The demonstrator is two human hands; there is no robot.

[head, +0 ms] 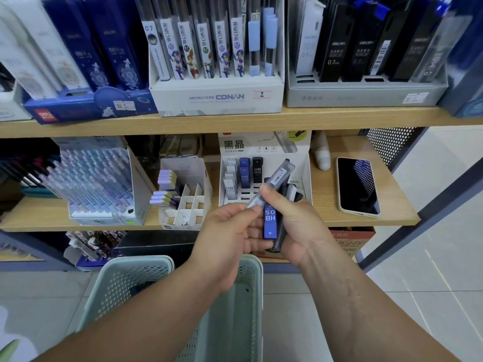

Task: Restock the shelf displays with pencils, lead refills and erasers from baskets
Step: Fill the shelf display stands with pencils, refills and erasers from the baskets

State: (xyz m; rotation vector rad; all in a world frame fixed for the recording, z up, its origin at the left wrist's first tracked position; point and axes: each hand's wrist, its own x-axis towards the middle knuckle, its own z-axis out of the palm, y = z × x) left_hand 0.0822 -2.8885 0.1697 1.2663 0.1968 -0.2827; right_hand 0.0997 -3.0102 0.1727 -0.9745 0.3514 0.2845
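Pinching slim translucent grey plastic lead tube [277, 178] with left hand [230, 232]; clutching glossy blue, dark rectangular refill cases [270, 222] in right hand [296, 223].

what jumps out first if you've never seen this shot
Two hands meet mid-frame: the left hand pinches a clear lead case while the right hand grips a blue HB 0.5 case. A phone lies on the shelf at right, a green basket below.

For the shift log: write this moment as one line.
left hand: pinches grey refill case | right hand: grips blue HB 0.5 case, dark case | refill display: part filled | basket: below hands
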